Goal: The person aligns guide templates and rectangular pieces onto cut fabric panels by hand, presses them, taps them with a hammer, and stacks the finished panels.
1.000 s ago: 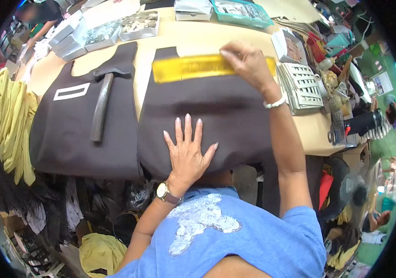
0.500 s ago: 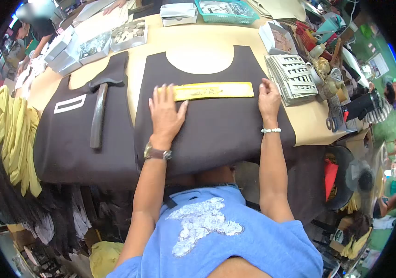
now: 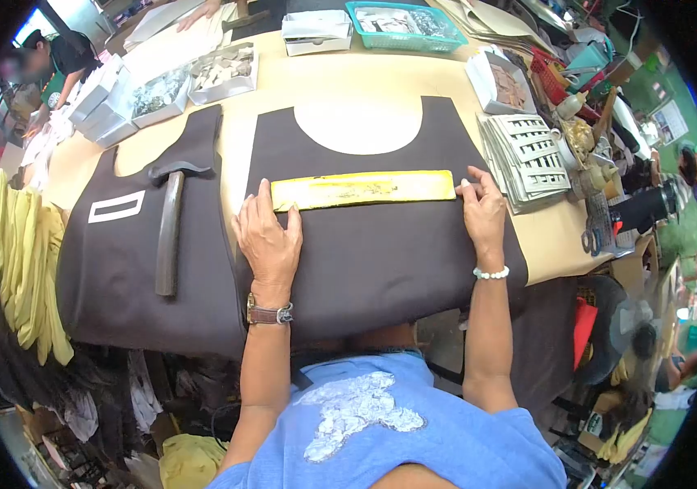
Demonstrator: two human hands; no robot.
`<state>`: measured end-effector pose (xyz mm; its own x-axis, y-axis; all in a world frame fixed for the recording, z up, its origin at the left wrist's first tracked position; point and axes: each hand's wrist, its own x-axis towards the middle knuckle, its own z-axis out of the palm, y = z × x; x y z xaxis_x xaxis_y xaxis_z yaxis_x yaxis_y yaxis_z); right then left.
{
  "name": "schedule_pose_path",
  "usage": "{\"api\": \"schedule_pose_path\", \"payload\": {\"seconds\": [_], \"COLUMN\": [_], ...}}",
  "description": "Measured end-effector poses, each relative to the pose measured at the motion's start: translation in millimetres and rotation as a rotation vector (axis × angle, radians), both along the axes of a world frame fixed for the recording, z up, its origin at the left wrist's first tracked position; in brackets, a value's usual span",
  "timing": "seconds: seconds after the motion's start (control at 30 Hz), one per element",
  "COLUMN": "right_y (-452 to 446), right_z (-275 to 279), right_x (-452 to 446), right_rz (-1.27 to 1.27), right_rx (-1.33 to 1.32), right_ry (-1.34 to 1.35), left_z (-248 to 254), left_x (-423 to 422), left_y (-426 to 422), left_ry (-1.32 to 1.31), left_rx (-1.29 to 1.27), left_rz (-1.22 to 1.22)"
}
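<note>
A long yellow strip [image 3: 365,189] with dark marks lies across a dark brown apron-shaped piece of cloth [image 3: 365,261], below its curved neckline. My left hand [image 3: 270,240] rests on the cloth at the strip's left end, fingers apart, thumb by its lower edge. At the opposite end, my right hand [image 3: 485,210] has its fingers curled in, fingertips pinched at the strip's right edge. Left of these, a hammer [image 3: 170,232] lies on a second dark cloth piece [image 3: 128,269], beside a white rectangular frame [image 3: 117,207].
White boxes of small pieces [image 3: 222,73] and a teal basket [image 3: 407,26] stand along the back. Stacked slotted cards [image 3: 528,159], scissors [image 3: 591,238] and bottles are at right. Yellow cloths [image 3: 10,253] hang at left. Another person [image 3: 63,69] is at the far left.
My left hand has slid left off the strip's face to its left end. My right hand has come to the strip's right end. The camera view has shifted slightly.
</note>
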<state>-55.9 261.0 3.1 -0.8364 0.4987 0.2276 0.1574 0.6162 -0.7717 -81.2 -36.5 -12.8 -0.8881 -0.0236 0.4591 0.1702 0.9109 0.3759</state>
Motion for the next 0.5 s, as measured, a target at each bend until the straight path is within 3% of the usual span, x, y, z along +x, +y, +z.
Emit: {"api": "schedule_pose_path", "payload": {"seconds": [0.03, 0.17, 0.3, 0.4, 0.5], "right_y": [-4.1, -2.5, -8.7, -9.6, -7.3], "right_z": [14.9, 1.2, -14.0, -14.8, -12.6], "right_x": [4.1, 7.1, 2.4, 2.9, 2.1], "right_rz": [0.059, 0.249, 0.112, 0.034, 0.002], "right_rx": [-0.081, -0.235, -0.216, 0.117, -0.035], "right_ry": [-0.09, -0.029, 0.085, 0.076, 0.092], "left_z": [0.6, -3.6, -1.8, -1.0, -1.1], "left_x": [0.3, -0.3, 0.2, 0.5, 1.1], "left_y": [0.9, 0.3, -0.2, 0.8, 1.8], "left_ry": [0.01, -0.013, -0.06, -0.085, -0.112], "left_rx": [-0.027, 0.005, 0.081, 0.114, 0.115], "left_rz": [0.012, 0.027, -0.043, -0.115, -0.151]}}
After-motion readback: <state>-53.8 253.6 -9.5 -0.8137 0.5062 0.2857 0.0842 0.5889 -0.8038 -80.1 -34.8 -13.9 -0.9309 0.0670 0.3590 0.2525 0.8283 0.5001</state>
